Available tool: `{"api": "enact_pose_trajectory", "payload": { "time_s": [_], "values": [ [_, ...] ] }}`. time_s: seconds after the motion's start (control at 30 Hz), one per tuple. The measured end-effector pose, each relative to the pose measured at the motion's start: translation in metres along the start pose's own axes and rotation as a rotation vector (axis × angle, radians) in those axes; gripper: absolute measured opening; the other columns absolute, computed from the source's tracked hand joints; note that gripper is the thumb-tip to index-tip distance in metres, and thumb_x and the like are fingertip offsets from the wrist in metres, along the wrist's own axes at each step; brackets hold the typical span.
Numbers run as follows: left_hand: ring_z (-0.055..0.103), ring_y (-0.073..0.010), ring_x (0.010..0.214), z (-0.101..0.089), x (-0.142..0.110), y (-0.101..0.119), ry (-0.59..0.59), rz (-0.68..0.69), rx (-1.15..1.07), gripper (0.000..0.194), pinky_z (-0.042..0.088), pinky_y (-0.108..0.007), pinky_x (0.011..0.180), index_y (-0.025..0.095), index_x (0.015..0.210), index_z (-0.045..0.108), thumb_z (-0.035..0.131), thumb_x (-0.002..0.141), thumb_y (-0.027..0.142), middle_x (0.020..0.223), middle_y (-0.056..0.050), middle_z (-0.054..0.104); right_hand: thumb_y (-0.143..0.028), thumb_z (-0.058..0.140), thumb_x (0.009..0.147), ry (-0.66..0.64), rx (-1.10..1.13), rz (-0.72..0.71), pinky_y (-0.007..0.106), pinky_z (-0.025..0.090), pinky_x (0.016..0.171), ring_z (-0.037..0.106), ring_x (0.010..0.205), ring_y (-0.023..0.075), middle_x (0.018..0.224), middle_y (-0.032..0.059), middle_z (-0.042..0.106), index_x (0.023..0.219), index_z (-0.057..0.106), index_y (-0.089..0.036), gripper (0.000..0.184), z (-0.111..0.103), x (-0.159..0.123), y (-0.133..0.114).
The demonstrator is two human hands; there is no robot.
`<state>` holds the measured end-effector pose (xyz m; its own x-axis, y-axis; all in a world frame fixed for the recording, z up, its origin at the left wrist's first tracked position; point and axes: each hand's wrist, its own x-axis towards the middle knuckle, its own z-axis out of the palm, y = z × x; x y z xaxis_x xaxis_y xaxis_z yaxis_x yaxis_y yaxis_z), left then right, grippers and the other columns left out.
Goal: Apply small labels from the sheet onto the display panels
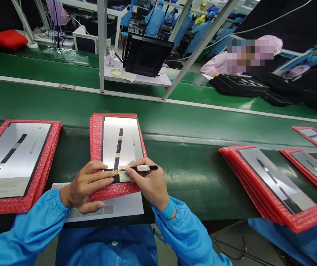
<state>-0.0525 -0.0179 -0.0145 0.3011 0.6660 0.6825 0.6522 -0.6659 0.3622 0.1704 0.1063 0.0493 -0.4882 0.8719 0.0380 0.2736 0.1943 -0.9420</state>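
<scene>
An LCD panel (127,138) with a silvery back lies on red bubble wrap (96,140) in front of me. Down its back runs a black flex cable (119,146), with a small yellow piece (117,172) near its lower end. My left hand (90,184) rests over the panel's lower left, fingers stretched out toward the yellow piece and holding nothing visible. In my right hand (151,181), thumb and fingers pinch a slim pen-like tool (143,168) with a white and black body. Its thin tip points left at the yellow piece; whether they touch I cannot tell.
Under the bubble wrap sits a printed sheet (130,205). Stacked panels in red wrap stand left (17,159) and right (274,177) on the green bench (180,162). Beyond a metal rail (136,96) are a monitor (148,53) and a person in pink (219,64).
</scene>
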Motion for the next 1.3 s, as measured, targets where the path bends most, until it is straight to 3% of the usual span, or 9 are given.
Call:
{"api": "enact_pose_trajectory", "payload": {
  "time_s": [0.17,0.43,0.53,0.67,0.87,1.03,1.2,1.3],
  "values": [
    [0.061,-0.0357,0.119,-0.002,0.005,0.003,-0.012,-0.019,0.001,0.063,0.052,-0.054,0.099,0.015,0.147,0.058,0.052,0.098,0.056,0.131,-0.017,0.073,-0.039,0.08,0.084,0.021,0.033,0.025,0.031,0.057,0.056,0.069,0.057,0.0209,0.066,0.0017,0.072,0.078,0.066,-0.024,0.021,0.0,0.0,0.001],
    [0.055,-0.0358,0.12,-0.013,0.021,0.016,-0.27,-0.037,0.185,0.089,0.034,-0.053,0.11,0.017,0.157,0.048,0.057,0.09,0.075,0.146,-0.013,0.065,-0.041,0.083,0.082,0.041,0.198,0.092,0.033,0.063,0.054,0.068,0.054,0.0206,0.062,0.0002,0.069,0.078,0.065,-0.025,0.025,0.003,0.0,-0.001],
    [0.055,-0.0345,0.114,-0.01,0.025,0.019,-0.301,-0.065,0.209,0.098,0.034,-0.052,0.108,0.02,0.16,0.045,0.062,0.084,0.081,0.147,-0.012,0.065,-0.042,0.083,0.084,0.045,0.205,0.083,0.032,0.063,0.054,0.068,0.055,0.0204,0.064,0.0006,0.07,0.079,0.065,-0.024,0.025,0.004,-0.001,0.001],
    [0.055,-0.034,0.114,-0.009,0.024,0.018,-0.28,-0.053,0.208,0.097,0.031,-0.056,0.114,0.021,0.16,0.045,0.062,0.085,0.079,0.146,-0.012,0.066,-0.044,0.082,0.084,0.058,0.18,0.061,0.032,0.062,0.053,0.068,0.055,0.0206,0.066,0.0015,0.071,0.08,0.066,-0.024,0.025,0.004,-0.001,0.007],
    [0.055,-0.0351,0.128,-0.015,0.014,0.01,-0.283,0.032,0.164,0.08,0.019,-0.064,0.127,0.019,0.158,0.048,0.061,0.092,0.064,0.141,-0.01,0.07,-0.046,0.081,0.084,0.063,0.166,0.061,0.032,0.061,0.053,0.067,0.054,0.0204,0.065,0.002,0.071,0.079,0.067,-0.024,0.027,0.004,0.0,0.009],
    [0.057,-0.0356,0.128,-0.009,0.008,0.005,-0.175,-0.01,0.065,0.077,0.026,-0.067,0.125,0.017,0.156,0.05,0.053,0.096,0.065,0.139,-0.014,0.071,-0.043,0.082,0.085,0.053,0.229,0.053,0.032,0.062,0.053,0.068,0.054,0.0202,0.065,0.001,0.071,0.081,0.066,-0.024,0.025,0.004,0.0,0.008],
    [0.063,-0.0344,0.126,-0.007,0.005,0.001,-0.009,0.029,-0.002,0.066,0.042,-0.065,0.117,0.013,0.153,0.051,0.05,0.101,0.053,0.129,-0.017,0.074,-0.043,0.083,0.084,0.066,0.216,0.056,0.032,0.062,0.053,0.068,0.054,0.0201,0.066,0.0013,0.071,0.08,0.066,-0.024,0.025,0.004,-0.001,0.009],
    [0.064,-0.0338,0.122,-0.007,0.005,0.001,-0.025,0.003,0.006,0.067,0.042,-0.064,0.116,0.014,0.151,0.052,0.049,0.101,0.056,0.126,-0.017,0.074,-0.043,0.083,0.083,0.071,0.223,0.057,0.032,0.062,0.053,0.068,0.055,0.0199,0.066,0.0014,0.071,0.079,0.066,-0.023,0.026,0.004,-0.001,0.007]
  ]
}}
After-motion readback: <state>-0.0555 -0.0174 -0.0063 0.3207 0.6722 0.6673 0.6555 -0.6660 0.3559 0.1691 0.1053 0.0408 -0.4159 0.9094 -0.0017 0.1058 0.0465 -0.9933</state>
